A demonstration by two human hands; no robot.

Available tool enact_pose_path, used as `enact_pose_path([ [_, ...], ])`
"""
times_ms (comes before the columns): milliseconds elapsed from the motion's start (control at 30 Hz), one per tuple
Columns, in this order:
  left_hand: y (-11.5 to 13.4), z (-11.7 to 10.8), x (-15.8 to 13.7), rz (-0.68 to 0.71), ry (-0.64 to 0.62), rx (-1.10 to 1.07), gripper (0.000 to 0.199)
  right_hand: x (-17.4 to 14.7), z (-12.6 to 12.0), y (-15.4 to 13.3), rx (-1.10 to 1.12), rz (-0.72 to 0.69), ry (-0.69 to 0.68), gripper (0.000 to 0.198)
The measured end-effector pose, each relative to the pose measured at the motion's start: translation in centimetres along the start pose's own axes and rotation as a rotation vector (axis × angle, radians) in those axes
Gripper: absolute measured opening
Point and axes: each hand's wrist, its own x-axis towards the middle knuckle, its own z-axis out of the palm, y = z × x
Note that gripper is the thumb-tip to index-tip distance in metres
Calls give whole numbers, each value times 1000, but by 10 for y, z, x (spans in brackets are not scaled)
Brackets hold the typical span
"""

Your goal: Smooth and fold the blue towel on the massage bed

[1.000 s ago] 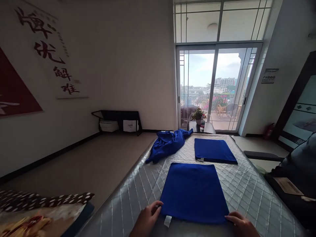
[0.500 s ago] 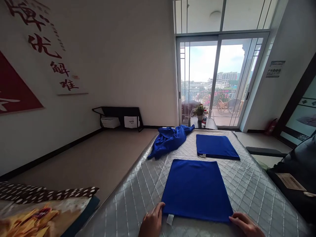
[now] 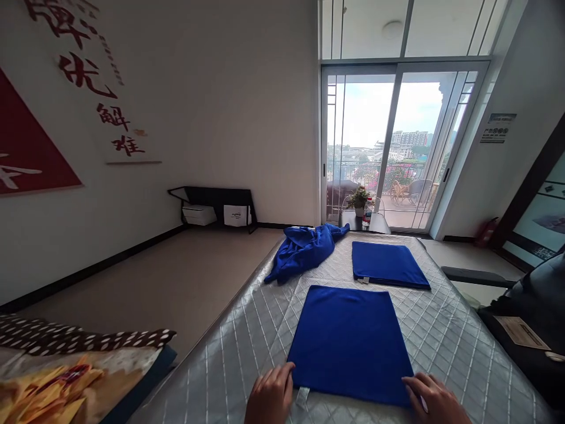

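A square blue cushion cover lies flat on the silver quilted sheet, a white label sticking out at its near left corner. My left hand is at the cover's near left edge, its fingers together and closed on the fabric. At the near right corner, my right hand has its fingers bent over the edge, gripping it; the corner itself is partly hidden. Farther back lies a second flat blue cover, also with a white label. Left of that one is a crumpled heap of blue fabric.
The silver quilted surface reaches toward a small table with a potted plant and a bottle. Yellow items sit at the lower left beside polka-dot fabric. A black chair stands at right.
My right hand has shifted left and inward over the near right corner, covering more of it. My left hand stays at the left edge. The view has tilted slightly.
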Motion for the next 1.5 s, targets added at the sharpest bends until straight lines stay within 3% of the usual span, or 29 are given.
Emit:
enact_pose_path([
  [133, 69, 3, 20, 300, 44, -127, 37, 25, 24, -14, -71, -19, 90, 51],
  [267, 147, 33, 40, 609, -45, -159, 39, 37, 55, -18, -175, 34, 33, 61],
  [367, 171, 61, 49, 696, -104, -113, 55, 35, 66, -16, -211, 57, -6, 61],
  [433, 168, 75, 53, 676, -131, -80, 58, 33, 67, -16, -219, 75, -18, 63],
  [533, 142, 83, 57, 588, -158, -50, 61, 32, 64, -18, -212, 131, -35, 68],
  [767, 25, 67, 50, 178, -155, 64, 73, 34, 68, -18, -208, 141, -36, 70],
  [900, -16, 65, 36, 100, -115, 120, 81, 33, 71, -14, -249, 130, -55, 71],
  [1067, -16, 62, 31, 102, -120, 129, 85, 46, 53, -13, -250, 76, -117, 72],
  [1233, -12, 57, 31, 86, -114, 108, 83, 86, 33, -22, -225, 79, -50, 72],
  [1400, -12, 47, 37, 47, -192, 122, 88, 114, 47, -16, -215, 131, -36, 71],
  [1500, 8, 42, 50, 30, -240, 146, 89, 115, 58, -8, -197, 136, -19, 71],
])
